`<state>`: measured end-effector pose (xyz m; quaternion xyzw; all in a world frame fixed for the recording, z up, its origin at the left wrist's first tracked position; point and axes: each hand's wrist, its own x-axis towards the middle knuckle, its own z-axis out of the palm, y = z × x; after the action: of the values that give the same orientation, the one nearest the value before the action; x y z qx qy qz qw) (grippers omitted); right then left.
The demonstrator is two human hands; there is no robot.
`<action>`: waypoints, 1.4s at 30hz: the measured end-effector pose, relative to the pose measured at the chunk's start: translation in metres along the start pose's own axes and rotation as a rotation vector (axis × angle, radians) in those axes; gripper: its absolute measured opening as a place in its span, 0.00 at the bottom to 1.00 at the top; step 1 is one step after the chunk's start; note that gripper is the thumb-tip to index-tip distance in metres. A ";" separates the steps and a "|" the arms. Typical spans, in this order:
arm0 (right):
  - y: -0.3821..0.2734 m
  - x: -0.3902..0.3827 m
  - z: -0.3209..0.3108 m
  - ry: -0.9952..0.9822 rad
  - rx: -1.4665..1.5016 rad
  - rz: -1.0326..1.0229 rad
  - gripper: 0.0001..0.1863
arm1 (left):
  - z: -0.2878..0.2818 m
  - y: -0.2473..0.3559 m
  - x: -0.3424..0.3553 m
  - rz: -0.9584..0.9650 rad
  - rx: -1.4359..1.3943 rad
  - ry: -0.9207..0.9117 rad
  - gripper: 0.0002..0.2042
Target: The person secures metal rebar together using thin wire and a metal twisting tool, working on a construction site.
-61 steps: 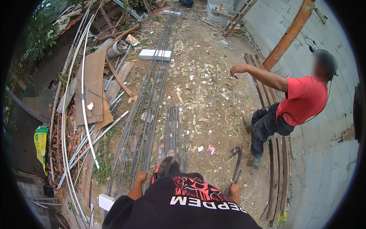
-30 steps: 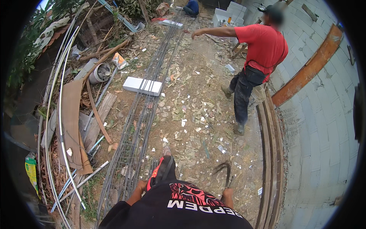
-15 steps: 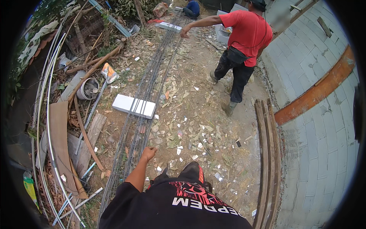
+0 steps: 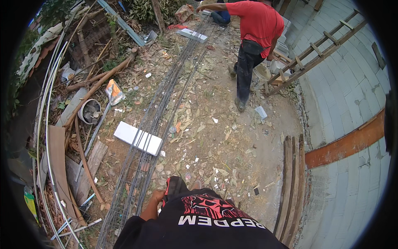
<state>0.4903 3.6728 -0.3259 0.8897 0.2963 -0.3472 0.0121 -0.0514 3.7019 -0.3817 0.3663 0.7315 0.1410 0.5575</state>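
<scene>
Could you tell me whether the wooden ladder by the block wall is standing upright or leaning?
Leaning. The ladder slants from the ground near the other person up against the block wall.

The long rebar cage [image 4: 159,112], a narrow lattice of thin grey steel rods, lies flat on the littered dirt, running from the lower left edge far up toward the top of the view. A white rectangular block [image 4: 137,138] sits under it crosswise, partway along. The left hand [image 4: 156,196] hangs just beside the cage's near stretch; whether they touch cannot be told.
</scene>
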 end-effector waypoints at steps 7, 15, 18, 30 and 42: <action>-0.217 0.149 -0.155 0.169 0.202 -0.143 0.14 | 0.005 0.051 0.099 0.060 -0.309 0.177 0.19; -0.356 0.304 -0.169 0.312 0.245 -0.393 0.15 | -0.078 0.248 0.278 -0.099 0.087 -0.049 0.19; -0.414 0.294 -0.153 0.234 0.239 -0.336 0.15 | -0.127 0.335 0.367 -0.238 -0.154 0.191 0.17; -0.629 0.380 -0.196 -0.028 0.065 -0.145 0.14 | -0.189 0.652 0.639 0.102 -0.172 0.216 0.21; -0.941 0.649 -0.372 0.022 0.167 -0.138 0.14 | -0.172 0.874 0.780 -0.025 -0.247 0.214 0.21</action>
<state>0.5917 4.8696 -0.2758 0.8689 0.3268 -0.3608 -0.0894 0.0355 4.8822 -0.3421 0.2689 0.7684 0.2612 0.5187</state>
